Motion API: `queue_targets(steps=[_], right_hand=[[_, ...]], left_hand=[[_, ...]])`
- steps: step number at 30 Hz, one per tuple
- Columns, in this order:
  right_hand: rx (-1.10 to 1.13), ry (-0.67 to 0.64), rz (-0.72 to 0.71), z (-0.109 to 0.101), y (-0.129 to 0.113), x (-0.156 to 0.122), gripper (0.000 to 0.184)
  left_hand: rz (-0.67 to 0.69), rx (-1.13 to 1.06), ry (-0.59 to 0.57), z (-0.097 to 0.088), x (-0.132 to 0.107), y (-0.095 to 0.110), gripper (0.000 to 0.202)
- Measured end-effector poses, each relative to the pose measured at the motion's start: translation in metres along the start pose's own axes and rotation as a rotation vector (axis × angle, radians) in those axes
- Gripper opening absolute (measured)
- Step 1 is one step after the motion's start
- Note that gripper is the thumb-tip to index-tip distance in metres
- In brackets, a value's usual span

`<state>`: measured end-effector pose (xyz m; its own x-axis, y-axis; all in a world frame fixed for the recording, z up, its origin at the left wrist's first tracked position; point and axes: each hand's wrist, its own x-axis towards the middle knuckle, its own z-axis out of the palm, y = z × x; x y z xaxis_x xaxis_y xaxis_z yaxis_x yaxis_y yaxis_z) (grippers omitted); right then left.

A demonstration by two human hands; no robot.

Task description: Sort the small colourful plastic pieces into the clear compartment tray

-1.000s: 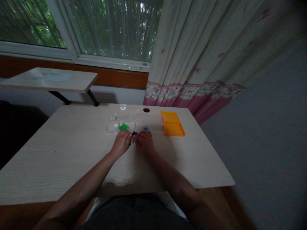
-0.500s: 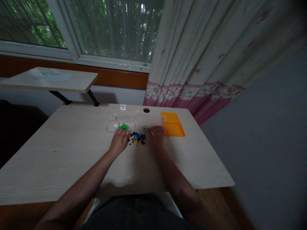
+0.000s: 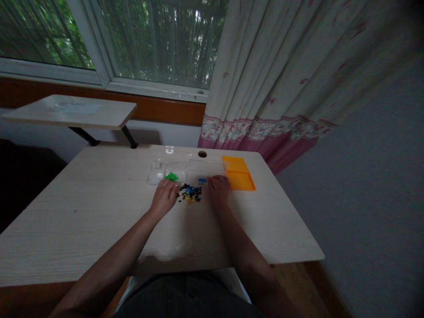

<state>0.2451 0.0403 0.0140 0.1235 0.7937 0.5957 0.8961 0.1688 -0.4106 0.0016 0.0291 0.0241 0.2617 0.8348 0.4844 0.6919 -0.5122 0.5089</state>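
Note:
A loose pile of small plastic pieces (image 3: 190,192), black, blue and yellow, lies on the table between my hands. My left hand (image 3: 164,194) rests at the pile's left edge, fingers bent and closed; what they may hold is hidden. Just beyond it, green pieces (image 3: 171,176) sit in a clear box (image 3: 180,166). My right hand (image 3: 218,190) is beside a small group of blue pieces (image 3: 202,180) in or at a second clear box (image 3: 198,165). Its fingers are drawn together, pointing left; anything between them is too small to make out.
An open orange case (image 3: 240,173) lies right of my right hand. A round hole (image 3: 202,154) pierces the table (image 3: 109,212) near its back edge. On the left, a raised shelf (image 3: 109,112) carries a clear plastic sheet (image 3: 77,107). Curtains (image 3: 261,106) hang behind.
My right hand has shifted slightly right, away from the blue pieces, which now show more fully. My left hand has stayed almost in place at the pile's edge.

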Motion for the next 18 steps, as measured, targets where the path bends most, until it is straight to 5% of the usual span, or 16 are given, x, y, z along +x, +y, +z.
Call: queue_targets(steps=[18], right_hand=[[0.076,0.017,-0.046,-0.0038,-0.0077,-0.0013,0.018]], left_hand=[[0.05,0.118,-0.105,0.0016,-0.0039,-0.0026,0.02]])
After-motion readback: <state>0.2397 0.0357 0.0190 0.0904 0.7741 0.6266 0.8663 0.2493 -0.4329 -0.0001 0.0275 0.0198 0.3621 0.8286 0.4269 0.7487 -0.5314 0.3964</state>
